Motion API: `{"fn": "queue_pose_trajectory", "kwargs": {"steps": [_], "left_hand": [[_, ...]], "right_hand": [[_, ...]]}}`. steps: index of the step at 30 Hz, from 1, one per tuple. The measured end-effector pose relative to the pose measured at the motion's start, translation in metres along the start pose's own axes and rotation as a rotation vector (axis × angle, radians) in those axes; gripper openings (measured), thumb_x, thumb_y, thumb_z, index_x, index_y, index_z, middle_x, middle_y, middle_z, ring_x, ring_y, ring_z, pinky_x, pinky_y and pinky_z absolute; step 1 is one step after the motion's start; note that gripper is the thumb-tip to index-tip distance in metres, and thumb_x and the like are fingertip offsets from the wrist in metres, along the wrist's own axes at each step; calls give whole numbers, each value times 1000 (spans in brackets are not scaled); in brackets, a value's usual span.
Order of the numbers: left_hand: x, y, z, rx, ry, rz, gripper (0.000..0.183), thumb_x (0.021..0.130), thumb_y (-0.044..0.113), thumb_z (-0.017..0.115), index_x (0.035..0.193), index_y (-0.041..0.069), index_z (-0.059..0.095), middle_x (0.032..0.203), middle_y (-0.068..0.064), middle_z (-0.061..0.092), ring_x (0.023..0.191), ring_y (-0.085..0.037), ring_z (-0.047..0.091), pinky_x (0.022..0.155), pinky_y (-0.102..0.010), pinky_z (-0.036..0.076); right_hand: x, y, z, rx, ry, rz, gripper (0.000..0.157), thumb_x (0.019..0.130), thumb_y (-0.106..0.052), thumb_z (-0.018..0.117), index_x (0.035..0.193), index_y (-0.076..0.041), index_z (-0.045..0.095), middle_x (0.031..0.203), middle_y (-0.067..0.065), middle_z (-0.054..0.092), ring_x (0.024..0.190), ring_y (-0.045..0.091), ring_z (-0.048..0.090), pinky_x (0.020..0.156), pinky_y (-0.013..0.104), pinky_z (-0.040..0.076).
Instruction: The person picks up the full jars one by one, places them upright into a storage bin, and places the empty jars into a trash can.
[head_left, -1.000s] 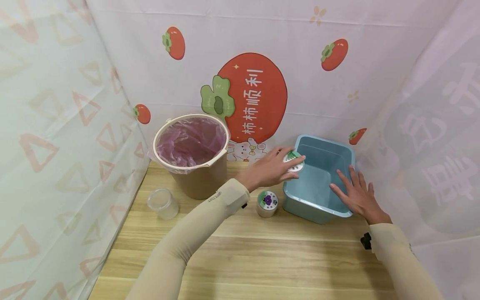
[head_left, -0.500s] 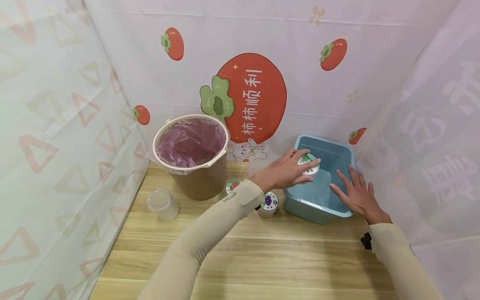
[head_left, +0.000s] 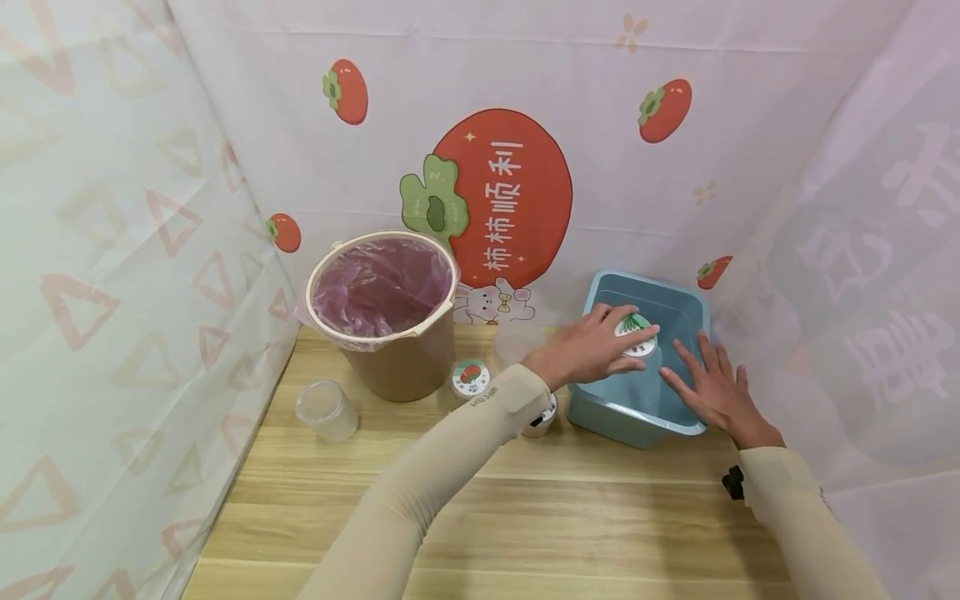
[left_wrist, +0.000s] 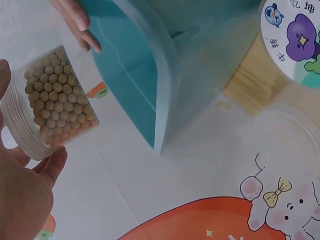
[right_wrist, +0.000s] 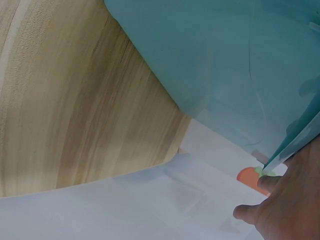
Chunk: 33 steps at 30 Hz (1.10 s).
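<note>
My left hand [head_left: 588, 346] grips a clear jar [left_wrist: 57, 97] full of small round beige balls. Its round lid [head_left: 636, 336] has a green and white label, and my fingers spread around the lid's edge. In the head view the jar overlaps the inside of the blue basin [head_left: 611, 421]; the left wrist view has it tilted beside the basin's rim. On the basin's right side, my right hand [head_left: 720, 396] lies with spread, fairly straight fingers at the rim. The right wrist view catches part of that hand [right_wrist: 290, 200] against the rim.
A brown bin [head_left: 401, 367] with a pink liner stands at the back left. Near it are a lidless-looking clear jar [head_left: 327, 410] and a tomato-label jar [head_left: 470, 377]. Another clear container [head_left: 516, 340] and a purple-flower jar [head_left: 538, 421] sit partly behind my left wrist. Printed cloth walls surround the wooden table.
My left hand has carried the jar rightward, from the basin's left rim to over its middle. The tomato-label jar has come into view from behind the sleeve. My right hand stays put.
</note>
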<state>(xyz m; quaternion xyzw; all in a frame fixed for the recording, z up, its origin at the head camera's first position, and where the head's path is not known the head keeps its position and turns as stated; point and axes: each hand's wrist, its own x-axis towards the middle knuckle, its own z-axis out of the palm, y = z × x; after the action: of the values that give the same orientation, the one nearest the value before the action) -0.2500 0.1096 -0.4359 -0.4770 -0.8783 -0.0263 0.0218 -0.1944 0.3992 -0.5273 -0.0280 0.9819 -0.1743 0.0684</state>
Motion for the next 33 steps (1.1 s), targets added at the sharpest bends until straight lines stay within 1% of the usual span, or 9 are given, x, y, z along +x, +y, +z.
{"fn": "queue_pose_trajectory", "kwargs": {"steps": [3,8,14,21,23,28,33], "left_hand": [[4,3,7,19,-14,14,69,113,62,41,175,36,24,179,-9,27,156,-27,38,126,-35,43],[8,6,22,18,-13,31,69,113,61,42,175,35,26,178,-11,29,154,-27,41,126,-35,42],[11,9,39,-29,-32,9,67,114,60,42,174,35,28,179,-10,28,155,-28,39,129,-37,38],[13,9,61,0,-26,-10,68,114,60,41,175,37,24,179,-9,28,157,-26,38,127,-35,41],[14,9,67,-8,-21,-11,68,114,60,43,175,36,25,178,-9,29,158,-27,36,128,-35,41],[15,9,78,-14,-17,-14,68,114,59,43,175,34,26,178,-9,30,158,-28,35,128,-36,40],[16,9,84,1,3,1,68,113,59,44,174,32,29,176,-10,33,155,-29,39,126,-34,42]], "right_hand": [[0,0,1,1,0,-3,88,111,-67,38,176,-12,13,179,29,-15,161,67,-5,114,94,1],[-1,2,1,-1,5,-9,88,112,-66,39,176,-13,12,179,29,-16,161,67,-4,113,95,2],[-2,1,1,3,10,-7,87,112,-66,39,176,-14,12,180,28,-15,161,66,-4,113,94,1],[-3,-1,-1,14,13,-12,86,112,-65,40,176,-14,14,180,28,-14,161,66,-4,114,94,0],[-3,-1,-1,15,16,-12,86,112,-64,41,176,-13,15,180,28,-13,161,66,-3,114,94,0],[-3,-2,1,11,17,-13,86,112,-65,41,176,-13,16,181,28,-12,161,66,-1,115,94,2],[-1,-1,2,7,18,-6,86,112,-66,40,176,-14,15,181,27,-13,162,65,0,115,93,2]]}}
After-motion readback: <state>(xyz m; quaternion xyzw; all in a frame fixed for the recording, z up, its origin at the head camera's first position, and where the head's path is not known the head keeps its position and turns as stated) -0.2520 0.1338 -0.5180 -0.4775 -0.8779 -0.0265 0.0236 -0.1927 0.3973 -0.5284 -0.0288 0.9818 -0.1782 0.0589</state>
